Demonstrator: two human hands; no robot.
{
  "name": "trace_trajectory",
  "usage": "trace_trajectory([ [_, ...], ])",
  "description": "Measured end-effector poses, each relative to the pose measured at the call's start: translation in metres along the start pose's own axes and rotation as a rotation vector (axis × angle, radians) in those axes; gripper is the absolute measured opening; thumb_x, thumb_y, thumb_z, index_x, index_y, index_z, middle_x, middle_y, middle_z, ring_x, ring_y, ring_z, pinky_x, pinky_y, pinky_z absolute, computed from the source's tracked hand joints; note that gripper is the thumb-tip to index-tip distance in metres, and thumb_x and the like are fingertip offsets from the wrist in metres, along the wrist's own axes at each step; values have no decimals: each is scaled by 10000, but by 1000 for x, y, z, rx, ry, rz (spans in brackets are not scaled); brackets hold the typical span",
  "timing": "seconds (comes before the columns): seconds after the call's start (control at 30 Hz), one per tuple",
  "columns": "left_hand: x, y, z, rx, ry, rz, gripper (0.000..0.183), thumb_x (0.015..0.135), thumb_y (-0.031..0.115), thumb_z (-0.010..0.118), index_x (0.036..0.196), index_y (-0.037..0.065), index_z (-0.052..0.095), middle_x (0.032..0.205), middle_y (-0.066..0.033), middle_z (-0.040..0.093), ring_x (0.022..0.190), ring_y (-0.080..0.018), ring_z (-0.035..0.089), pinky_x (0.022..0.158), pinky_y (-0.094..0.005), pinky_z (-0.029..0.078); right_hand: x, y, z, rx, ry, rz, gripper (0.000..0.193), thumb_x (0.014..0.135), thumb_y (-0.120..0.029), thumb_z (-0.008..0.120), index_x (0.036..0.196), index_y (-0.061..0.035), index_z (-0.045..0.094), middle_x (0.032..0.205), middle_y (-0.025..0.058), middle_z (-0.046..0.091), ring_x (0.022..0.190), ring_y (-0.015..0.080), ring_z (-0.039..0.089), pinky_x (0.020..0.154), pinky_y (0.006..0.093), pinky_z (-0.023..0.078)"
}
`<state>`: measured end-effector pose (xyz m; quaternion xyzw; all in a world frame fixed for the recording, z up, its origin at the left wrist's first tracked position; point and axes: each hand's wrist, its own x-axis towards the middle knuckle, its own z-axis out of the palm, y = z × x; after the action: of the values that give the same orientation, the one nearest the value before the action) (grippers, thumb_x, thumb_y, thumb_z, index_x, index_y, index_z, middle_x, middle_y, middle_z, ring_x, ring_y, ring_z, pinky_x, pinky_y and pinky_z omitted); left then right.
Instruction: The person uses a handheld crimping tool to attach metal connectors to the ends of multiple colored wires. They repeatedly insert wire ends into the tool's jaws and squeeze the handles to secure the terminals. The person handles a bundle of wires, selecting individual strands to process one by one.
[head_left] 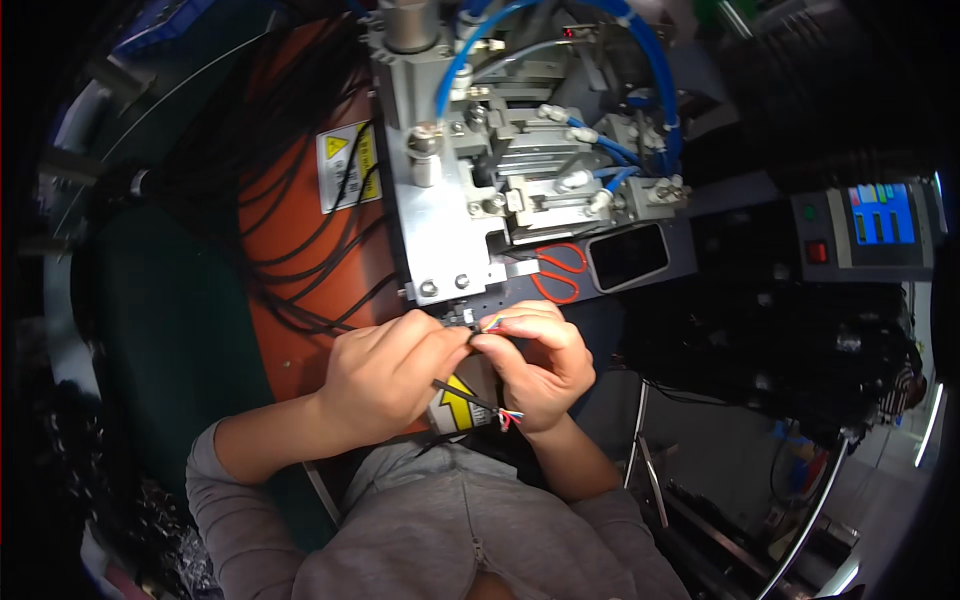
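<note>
Just in front of the machine's metal head, my two hands meet at a black cable. My left hand (385, 370) is closed, thumb and fingers pinching the cable near its end. Close against it, my right hand (540, 365) pinches the thin coloured wires (493, 325) that fan out of that end. A second black cable piece (462, 393) slants below the hands, with stripped coloured wires (510, 416) showing at its tip beside my right palm. The fingertips partly hide where cable and wires meet. Above the hands stands the machine (440, 240), a silver plate with bolts.
Red-handled scissors (560, 275) and a dark-screened phone (628, 257) lie right of the machine's plate. Black cables (300, 270) run over the orange board (265, 230) on the left. Blue air tubes (665, 90) arch above. A control box with a lit screen (880, 215) stands far right.
</note>
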<state>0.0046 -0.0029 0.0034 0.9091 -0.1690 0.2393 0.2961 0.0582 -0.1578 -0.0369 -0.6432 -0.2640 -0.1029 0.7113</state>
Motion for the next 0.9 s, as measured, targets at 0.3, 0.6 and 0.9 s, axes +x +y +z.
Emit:
trace_trajectory([
  [0.3,-5,-2,-2,10,-5,-20,186,700,56,731,832,15,606,692,-51,520,548,-166,553,433,-283,433,8,-6,-2,247,-118,418,132,713,55,739,809,34,652,810,95,642,752,167,587,681,268,467],
  [0.6,-7,-2,-3,299,-96,60,122,698,114,645,770,66,559,707,-15,472,560,-111,493,439,-243,390,22,-20,-6,-422,-345,94,156,691,2,757,795,-10,642,712,61,608,669,192,563,644,282,451],
  [0.9,-11,-1,5,293,-88,128,285,685,110,632,961,51,674,750,14,552,579,-89,506,458,-214,375,20,-5,-33,-51,-359,569,72,789,-4,665,843,42,650,784,79,635,704,132,573,654,249,446],
])
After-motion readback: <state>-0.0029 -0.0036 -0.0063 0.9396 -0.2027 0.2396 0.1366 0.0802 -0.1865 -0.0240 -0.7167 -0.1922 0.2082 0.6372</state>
